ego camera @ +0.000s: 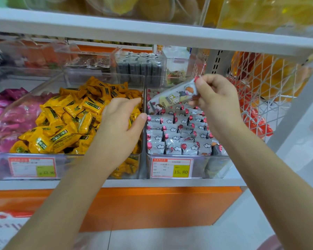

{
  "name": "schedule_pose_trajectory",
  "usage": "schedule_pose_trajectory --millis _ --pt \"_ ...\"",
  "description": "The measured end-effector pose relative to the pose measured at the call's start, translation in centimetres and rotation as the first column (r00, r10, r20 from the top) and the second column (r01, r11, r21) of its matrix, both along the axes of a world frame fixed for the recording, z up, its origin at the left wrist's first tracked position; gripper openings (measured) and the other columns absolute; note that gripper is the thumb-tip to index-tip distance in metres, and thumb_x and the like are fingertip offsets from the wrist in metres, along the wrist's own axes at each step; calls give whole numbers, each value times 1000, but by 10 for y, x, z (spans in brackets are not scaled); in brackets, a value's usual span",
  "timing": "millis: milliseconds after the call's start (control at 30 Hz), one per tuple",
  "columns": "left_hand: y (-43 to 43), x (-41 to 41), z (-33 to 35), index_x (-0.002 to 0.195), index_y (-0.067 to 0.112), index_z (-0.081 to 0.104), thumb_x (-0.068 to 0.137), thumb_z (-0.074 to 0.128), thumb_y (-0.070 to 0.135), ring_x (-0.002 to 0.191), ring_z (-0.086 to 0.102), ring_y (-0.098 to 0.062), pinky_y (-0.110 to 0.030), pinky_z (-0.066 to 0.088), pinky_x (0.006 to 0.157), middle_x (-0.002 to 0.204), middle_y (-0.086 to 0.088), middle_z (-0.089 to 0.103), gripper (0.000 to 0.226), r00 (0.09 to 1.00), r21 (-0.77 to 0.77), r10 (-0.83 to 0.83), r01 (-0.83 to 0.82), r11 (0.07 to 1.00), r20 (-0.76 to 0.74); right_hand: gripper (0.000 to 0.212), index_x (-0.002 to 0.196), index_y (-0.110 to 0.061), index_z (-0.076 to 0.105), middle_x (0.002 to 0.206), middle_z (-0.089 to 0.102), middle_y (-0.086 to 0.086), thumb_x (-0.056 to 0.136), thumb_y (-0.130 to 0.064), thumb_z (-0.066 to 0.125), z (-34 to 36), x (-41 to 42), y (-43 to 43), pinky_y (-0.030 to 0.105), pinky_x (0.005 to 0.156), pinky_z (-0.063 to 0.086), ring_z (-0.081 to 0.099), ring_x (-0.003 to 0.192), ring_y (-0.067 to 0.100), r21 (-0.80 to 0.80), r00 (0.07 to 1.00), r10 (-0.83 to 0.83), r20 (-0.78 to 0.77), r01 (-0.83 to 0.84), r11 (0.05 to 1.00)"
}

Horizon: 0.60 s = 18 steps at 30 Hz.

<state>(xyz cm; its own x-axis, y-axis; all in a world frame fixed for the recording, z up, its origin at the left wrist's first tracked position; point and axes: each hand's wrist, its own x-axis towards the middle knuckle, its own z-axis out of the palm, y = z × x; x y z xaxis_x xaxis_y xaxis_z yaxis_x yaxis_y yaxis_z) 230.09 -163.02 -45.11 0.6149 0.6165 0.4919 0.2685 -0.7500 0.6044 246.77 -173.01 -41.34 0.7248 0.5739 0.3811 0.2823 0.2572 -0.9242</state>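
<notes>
Grey glossy snack packet (172,98), cartoon print, pinched by right hand (215,100) above clear plastic bin (217,166), price tag (172,167) "15.80"; left hand (121,125) loose-fingered over yellow packets (61,123).

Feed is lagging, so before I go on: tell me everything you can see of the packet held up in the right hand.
The packet is a long, flat, glossy wrapper, pale grey with cartoon figures, a yellowish patch and a red end. It is tilted, upper end rightward, pinched there by the fingers of the right hand. Its lower end dips toward the clear bin of similar packets; contact there cannot be told.
</notes>
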Motion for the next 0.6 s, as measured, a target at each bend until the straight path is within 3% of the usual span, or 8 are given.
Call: schedule_pose_trajectory --millis 167,267,333,400,467,600 --pt "-7 6 0 130 17 51 95 42 30 118 35 -15 -26 26 102 110 4 37 39 999 -38 31 -29 999 44 23 77 -5 54 71 53 10 97 -9 43 -15 -14 -21 18 54 49 51 59 12 131 926 211 -312 -178 975" --pt "-8 9 1 111 21 61 96 38 29 109 37 -8 -13 26 86 107 0 45 28 998 -91 -5 10 996 56 22 79 -4 56 65 55 3 97 -10 44 -20 -18 -25 16 55 49 51 56 8 172 877 265 -402 -212 962" --pt "-9 9 2 95 31 61 96 39 30 100 40 -2 -7 30 78 101 5 50 23 994 -161 -12 30 986 111 17 83 -3 57 69 57 4 95 -8 47 -23 -16 -27 17 57 51 54 59 8 194 852 300 -429 -237 952" --pt "-11 9 4 82 40 59 96 41 32 92 46 4 -11 36 78 92 20 54 24 981 -291 19 39 956 195 7 90 0 57 75 60 8 90 -2 51 -26 -14 -28 19 62 53 59 62 9 230 807 371 -460 -295 927" --pt "-11 10 4 77 38 58 95 42 32 75 51 9 -11 40 65 76 26 58 25 959 -430 65 63 900 275 11 91 1 58 74 65 8 81 2 56 -28 -14 -28 21 65 55 63 64 12 259 757 440 -484 -356 898" --pt "-7 11 5 85 29 60 94 46 33 66 46 -5 -23 35 58 74 10 55 17 916 -632 162 119 766 368 27 93 3 58 76 69 10 67 2 63 -31 -15 -27 22 65 57 68 65 17 259 746 472 -471 -394 882"
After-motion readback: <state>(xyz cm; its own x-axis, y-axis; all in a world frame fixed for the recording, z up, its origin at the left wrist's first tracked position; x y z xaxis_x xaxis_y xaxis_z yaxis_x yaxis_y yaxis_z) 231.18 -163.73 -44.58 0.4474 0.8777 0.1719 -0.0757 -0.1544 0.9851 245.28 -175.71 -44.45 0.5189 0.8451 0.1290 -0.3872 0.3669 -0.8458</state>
